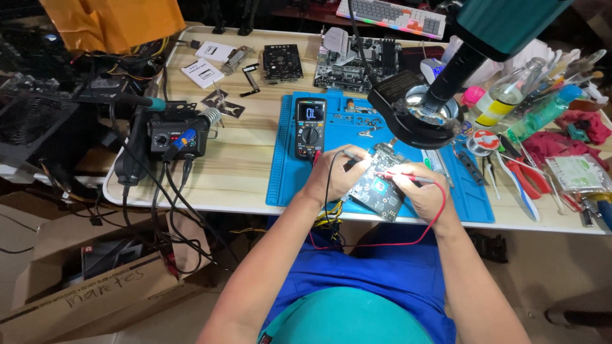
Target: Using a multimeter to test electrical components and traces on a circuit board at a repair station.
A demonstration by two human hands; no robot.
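Probing the circuit board (pixel 377 185): left hand (pixel 333 175) is gripping the black probe (pixel 350 155), right hand (pixel 426 191) the red probe (pixel 408 179); next calls for steady tips

soldering station (pixel 173 135) left, motherboard (pixel 357 62) behind, red pliers (pixel 528 179) right.

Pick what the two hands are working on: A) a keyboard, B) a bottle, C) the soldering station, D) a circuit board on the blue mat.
D: the left hand and right hand each press a probe to the circuit board on the blue mat, in front of the multimeter.
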